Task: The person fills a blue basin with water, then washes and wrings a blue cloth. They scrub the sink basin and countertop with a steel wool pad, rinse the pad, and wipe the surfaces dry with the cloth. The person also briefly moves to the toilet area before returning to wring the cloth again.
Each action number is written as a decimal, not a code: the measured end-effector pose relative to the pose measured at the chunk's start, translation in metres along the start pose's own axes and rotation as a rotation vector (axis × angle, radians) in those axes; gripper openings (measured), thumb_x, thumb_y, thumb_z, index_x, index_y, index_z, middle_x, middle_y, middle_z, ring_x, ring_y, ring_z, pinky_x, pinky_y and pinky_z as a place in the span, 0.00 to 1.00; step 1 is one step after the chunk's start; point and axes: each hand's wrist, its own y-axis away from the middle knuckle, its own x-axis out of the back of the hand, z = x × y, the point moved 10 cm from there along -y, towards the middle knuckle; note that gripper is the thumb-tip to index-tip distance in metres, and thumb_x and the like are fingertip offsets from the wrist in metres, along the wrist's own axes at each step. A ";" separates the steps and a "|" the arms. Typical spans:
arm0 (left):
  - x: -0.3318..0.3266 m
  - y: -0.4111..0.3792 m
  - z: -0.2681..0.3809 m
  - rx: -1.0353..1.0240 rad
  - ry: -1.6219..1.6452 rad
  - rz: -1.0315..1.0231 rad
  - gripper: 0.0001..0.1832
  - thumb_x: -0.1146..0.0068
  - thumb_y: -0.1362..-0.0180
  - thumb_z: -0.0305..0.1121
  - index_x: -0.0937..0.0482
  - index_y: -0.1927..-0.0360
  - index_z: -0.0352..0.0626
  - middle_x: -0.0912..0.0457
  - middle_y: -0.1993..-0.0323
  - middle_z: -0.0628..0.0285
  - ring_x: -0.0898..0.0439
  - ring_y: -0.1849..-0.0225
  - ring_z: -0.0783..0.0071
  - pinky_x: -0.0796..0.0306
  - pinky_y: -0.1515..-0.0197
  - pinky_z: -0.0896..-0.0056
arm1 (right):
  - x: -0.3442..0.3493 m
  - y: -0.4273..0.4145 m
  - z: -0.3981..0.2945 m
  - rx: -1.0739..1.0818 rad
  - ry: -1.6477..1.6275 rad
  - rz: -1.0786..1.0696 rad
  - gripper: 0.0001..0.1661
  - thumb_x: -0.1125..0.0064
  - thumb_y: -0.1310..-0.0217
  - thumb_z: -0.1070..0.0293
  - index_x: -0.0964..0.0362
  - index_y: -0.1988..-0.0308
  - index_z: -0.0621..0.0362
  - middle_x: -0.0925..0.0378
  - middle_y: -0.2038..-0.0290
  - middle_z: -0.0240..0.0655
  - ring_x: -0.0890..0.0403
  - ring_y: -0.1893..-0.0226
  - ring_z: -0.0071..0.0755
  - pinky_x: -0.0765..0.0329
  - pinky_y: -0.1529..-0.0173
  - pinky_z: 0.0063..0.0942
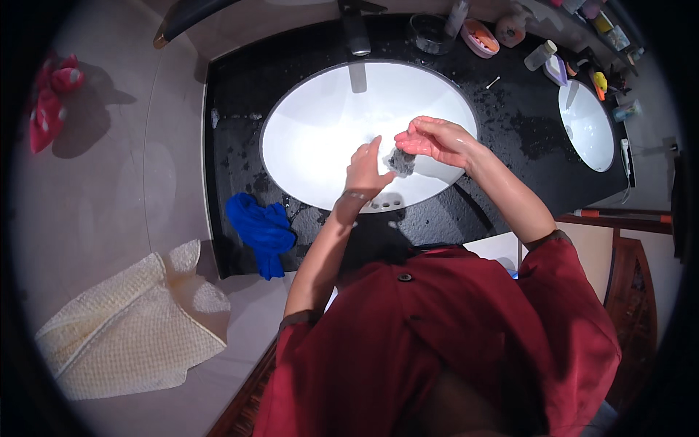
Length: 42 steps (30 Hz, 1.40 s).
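Observation:
Both my hands are over a white oval washbasin [306, 136] set in a black countertop. My left hand [365, 172] has its thumb spread from the fingers and holds nothing visible. A thin bracelet [356, 195] circles that wrist. To its right, my right hand [437, 141] is wet, with the palm turned up and the fingers slightly curled, and appears empty. Between and below the hands is a grey mottled patch [403, 163]; I cannot tell if it is an object or a shadow on water. The dark faucet [357, 33] stands at the basin's far rim.
A blue cloth [261, 232] lies on the counter's left front. A cream towel [142, 328] hangs at lower left. Behind the basin are a glass bowl [428, 38] and a pink soap dish [479, 41]. A cotton swab [493, 82] and a second basin [587, 128] are on the right.

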 end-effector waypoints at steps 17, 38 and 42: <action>0.087 0.067 -0.077 0.403 0.016 0.170 0.24 0.39 0.55 0.45 0.27 0.63 0.33 0.23 0.68 0.44 0.24 0.64 0.49 0.31 0.61 0.59 | 0.085 -0.019 0.008 -0.318 2.057 0.275 0.33 0.46 0.43 0.59 0.43 0.40 0.56 0.38 0.43 0.50 0.27 0.49 0.40 0.29 0.47 0.34; 0.107 0.488 -0.120 1.030 0.934 0.672 0.17 0.40 0.49 0.28 0.27 0.55 0.41 0.24 0.66 0.70 0.25 0.66 0.83 0.30 0.67 0.79 | -0.014 -0.102 0.061 -0.272 0.978 -0.246 0.32 0.48 0.41 0.50 0.38 0.43 0.58 0.27 0.51 0.45 0.27 0.49 0.38 0.31 0.46 0.40; 0.010 0.644 -0.163 1.541 0.919 0.758 0.22 0.35 0.53 0.40 0.27 0.56 0.45 0.24 0.67 0.71 0.27 0.70 0.82 0.32 0.75 0.76 | -0.008 -0.114 0.030 -0.070 1.060 -0.022 0.25 0.57 0.34 0.54 0.35 0.46 0.59 0.24 0.57 0.43 0.19 0.63 0.32 0.20 0.61 0.22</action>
